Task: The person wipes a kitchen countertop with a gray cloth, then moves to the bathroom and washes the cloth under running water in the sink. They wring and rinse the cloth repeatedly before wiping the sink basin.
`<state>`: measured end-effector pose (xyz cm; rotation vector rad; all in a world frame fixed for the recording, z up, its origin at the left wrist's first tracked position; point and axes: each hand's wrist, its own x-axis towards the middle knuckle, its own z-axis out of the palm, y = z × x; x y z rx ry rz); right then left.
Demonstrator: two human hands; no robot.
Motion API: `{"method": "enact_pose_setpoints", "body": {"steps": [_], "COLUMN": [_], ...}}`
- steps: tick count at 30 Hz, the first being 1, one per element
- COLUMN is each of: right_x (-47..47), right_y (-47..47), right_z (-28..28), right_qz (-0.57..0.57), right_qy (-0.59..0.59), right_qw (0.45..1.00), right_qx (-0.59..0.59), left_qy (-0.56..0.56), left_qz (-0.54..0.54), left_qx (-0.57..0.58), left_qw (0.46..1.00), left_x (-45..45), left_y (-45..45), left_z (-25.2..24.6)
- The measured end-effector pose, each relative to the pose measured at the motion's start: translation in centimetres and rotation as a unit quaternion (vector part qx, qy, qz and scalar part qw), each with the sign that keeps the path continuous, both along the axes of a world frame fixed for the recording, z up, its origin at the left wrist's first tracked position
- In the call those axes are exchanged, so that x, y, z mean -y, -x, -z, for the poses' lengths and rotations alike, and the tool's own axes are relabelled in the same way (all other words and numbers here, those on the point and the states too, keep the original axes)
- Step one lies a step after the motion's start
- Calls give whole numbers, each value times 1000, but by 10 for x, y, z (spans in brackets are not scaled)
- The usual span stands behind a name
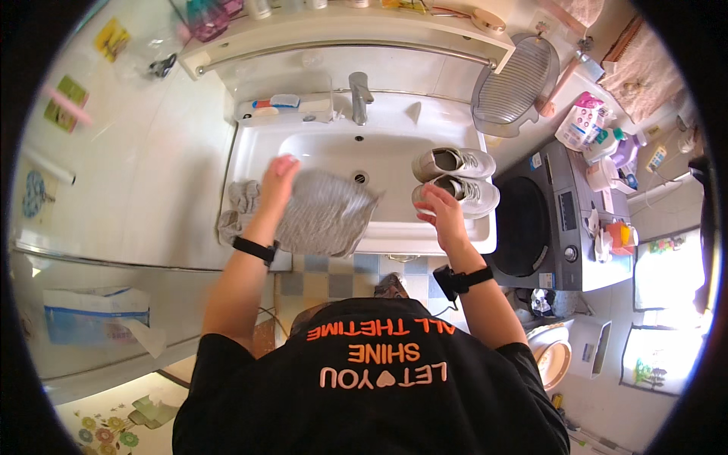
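A grey cloth point(327, 216), blurred by motion, spreads over the left front part of the white washbasin point(392, 230) and its front rim. My left hand point(280, 173) is at the cloth's upper left edge; whether its fingers grip the fabric is not clear. Crumpled grey fabric point(232, 224) lies on the basin's left rim, partly behind my left forearm. Two pale lace-up shoes stand side by side at the basin's right, the farther shoe point(475, 164) and the nearer shoe point(478, 199). My right hand point(442, 210), fingers apart, hovers by the nearer shoe's heel; contact cannot be made out.
A chrome faucet point(359, 99) rises at the basin's back, beside a clear tray point(315, 108) with a brush. Above runs a shelf with a towel rail point(347, 45). A ridged grey washboard point(515, 85) leans at the right, near a washing machine point(560, 227) bearing bottles.
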<state>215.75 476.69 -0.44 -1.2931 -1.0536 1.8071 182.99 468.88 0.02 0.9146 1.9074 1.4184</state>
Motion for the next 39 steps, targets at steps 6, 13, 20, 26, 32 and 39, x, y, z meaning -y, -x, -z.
{"method": "enact_pose_setpoints", "body": {"steps": [6, 13, 20, 26, 32, 39], "right_x": [-53, -100, -99, -89, -59, -9], "right_y": [-18, -7, -24, -48, -110, -196], "right_z": [11, 40, 45, 76, 74, 9], "right_qz": [-55, -137, -135, 4, -66, -98], "right_qy": [64, -20, -62, -188, -241, -219], "right_qw": [996, 918, 832, 772, 710, 675], "right_qx": [31, 371, 534, 607, 658, 697], "left_qy": [91, 90, 94, 127, 141, 159], "left_qz": [101, 165, 181, 206, 216, 248], "left_qx": [75, 106, 191, 198, 234, 233], "left_qw": [988, 976, 960, 950, 938, 927], "left_x": [-50, -63, -56, -51, -52, -63], "left_y": [-116, -136, -111, -84, -81, -113], "left_z": [27, 44, 47, 52, 51, 50]}}
